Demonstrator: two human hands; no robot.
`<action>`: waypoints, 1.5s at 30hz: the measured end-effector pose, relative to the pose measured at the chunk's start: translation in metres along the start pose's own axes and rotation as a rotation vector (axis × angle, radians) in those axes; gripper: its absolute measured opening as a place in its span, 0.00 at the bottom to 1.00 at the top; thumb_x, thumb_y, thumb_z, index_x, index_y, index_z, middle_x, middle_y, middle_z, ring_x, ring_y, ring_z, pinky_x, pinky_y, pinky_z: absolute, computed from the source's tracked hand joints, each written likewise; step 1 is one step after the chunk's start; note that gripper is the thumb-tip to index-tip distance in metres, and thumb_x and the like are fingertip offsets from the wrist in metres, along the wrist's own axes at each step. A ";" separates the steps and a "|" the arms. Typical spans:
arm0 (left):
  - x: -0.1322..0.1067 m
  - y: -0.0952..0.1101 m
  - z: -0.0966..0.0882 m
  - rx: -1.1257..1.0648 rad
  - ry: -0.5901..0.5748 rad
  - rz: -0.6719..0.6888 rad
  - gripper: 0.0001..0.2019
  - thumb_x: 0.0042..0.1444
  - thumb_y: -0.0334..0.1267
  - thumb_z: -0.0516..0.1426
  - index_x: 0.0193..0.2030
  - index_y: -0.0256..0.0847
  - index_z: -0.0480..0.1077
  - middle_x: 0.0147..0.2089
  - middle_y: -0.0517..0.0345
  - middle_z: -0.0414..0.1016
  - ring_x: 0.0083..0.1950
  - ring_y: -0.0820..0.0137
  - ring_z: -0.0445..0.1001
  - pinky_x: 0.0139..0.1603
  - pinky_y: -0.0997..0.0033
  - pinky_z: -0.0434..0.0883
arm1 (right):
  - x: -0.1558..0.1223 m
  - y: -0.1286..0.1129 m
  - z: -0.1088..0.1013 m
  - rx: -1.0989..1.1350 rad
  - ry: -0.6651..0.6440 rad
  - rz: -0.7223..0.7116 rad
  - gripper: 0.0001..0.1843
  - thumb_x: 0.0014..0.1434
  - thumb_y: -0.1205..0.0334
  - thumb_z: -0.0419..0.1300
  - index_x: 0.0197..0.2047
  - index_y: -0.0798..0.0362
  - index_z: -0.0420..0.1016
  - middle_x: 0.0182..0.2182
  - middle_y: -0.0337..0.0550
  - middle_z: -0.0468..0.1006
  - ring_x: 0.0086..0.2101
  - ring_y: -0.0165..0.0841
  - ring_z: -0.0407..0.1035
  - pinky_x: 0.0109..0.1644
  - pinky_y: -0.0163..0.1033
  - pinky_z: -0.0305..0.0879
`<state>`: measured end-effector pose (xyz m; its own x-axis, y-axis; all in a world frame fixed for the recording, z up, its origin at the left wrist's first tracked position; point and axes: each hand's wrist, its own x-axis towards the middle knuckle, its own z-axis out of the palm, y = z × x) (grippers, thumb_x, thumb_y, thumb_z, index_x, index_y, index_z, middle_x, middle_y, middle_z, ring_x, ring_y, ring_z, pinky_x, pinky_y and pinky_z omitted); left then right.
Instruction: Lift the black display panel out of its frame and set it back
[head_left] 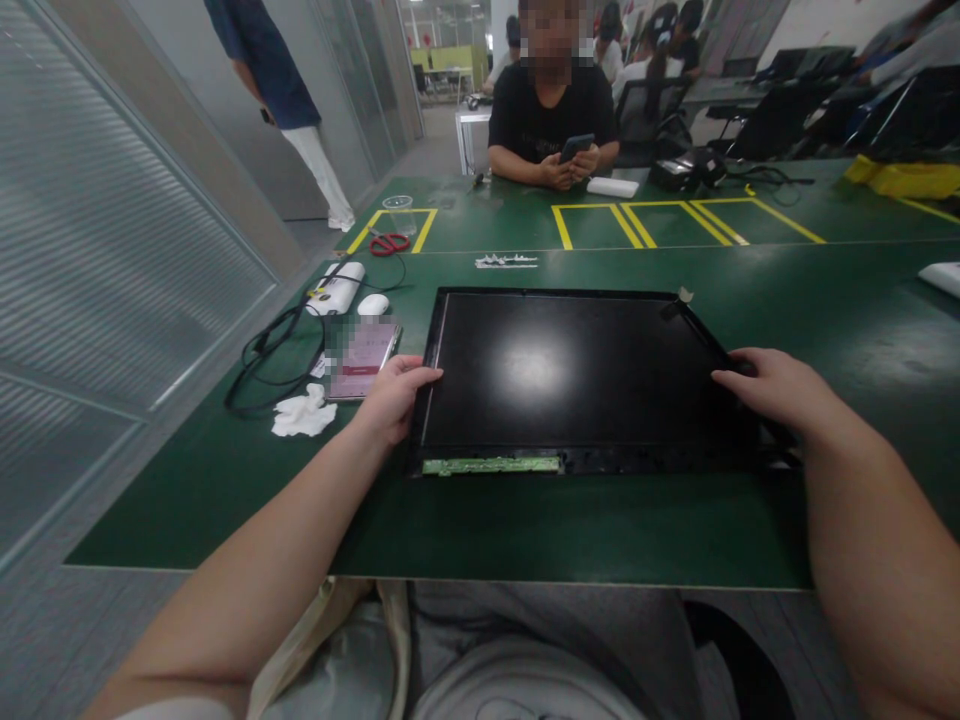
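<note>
A black flat display panel (600, 370) lies screen-up in front of me, with a bright light reflection on its surface. My left hand (397, 398) grips its left edge, thumb on top and fingers beneath. On the right edge, my right hand (772, 385) holds the frame the same way, its fingers partly hidden under the rim. Along the near edge runs a narrow green circuit board (491, 466). A small piece of pale tape (685, 296) sticks up at the far right corner.
Left of the panel lie a phone (364, 360), crumpled tissue (304, 411), a white mouse-like object (373, 305), a white power bank-like box (336, 289) with black cables, and red-handled scissors (390, 244). A person (553, 120) sits across the green table (570, 540), holding a phone.
</note>
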<state>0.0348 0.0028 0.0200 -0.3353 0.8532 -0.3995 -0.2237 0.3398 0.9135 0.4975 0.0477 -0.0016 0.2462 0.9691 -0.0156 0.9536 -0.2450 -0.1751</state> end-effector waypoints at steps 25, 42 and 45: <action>-0.002 0.001 0.000 -0.030 -0.154 -0.020 0.16 0.47 0.21 0.63 0.44 0.35 0.76 0.29 0.55 0.82 0.23 0.68 0.78 0.27 0.71 0.78 | 0.001 0.002 0.000 0.017 -0.058 0.005 0.28 0.58 0.48 0.59 0.54 0.59 0.78 0.56 0.64 0.79 0.55 0.56 0.75 0.59 0.57 0.71; -0.001 -0.001 0.001 0.042 -0.134 0.016 0.19 0.46 0.22 0.61 0.46 0.38 0.74 0.29 0.59 0.81 0.23 0.68 0.77 0.28 0.70 0.78 | 0.003 0.003 0.002 -0.018 -0.076 -0.018 0.33 0.57 0.46 0.57 0.57 0.61 0.76 0.56 0.66 0.79 0.54 0.56 0.75 0.57 0.55 0.72; -0.001 0.000 0.001 0.046 -0.120 0.017 0.19 0.46 0.22 0.61 0.46 0.38 0.73 0.28 0.59 0.80 0.23 0.68 0.77 0.28 0.70 0.78 | 0.002 0.001 0.000 -0.023 -0.079 -0.005 0.33 0.58 0.46 0.57 0.58 0.62 0.76 0.56 0.66 0.78 0.54 0.55 0.75 0.58 0.54 0.72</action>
<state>0.0359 0.0018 0.0204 -0.2261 0.8995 -0.3739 -0.1759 0.3398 0.9239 0.4989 0.0489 -0.0017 0.2281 0.9693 -0.0922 0.9587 -0.2401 -0.1524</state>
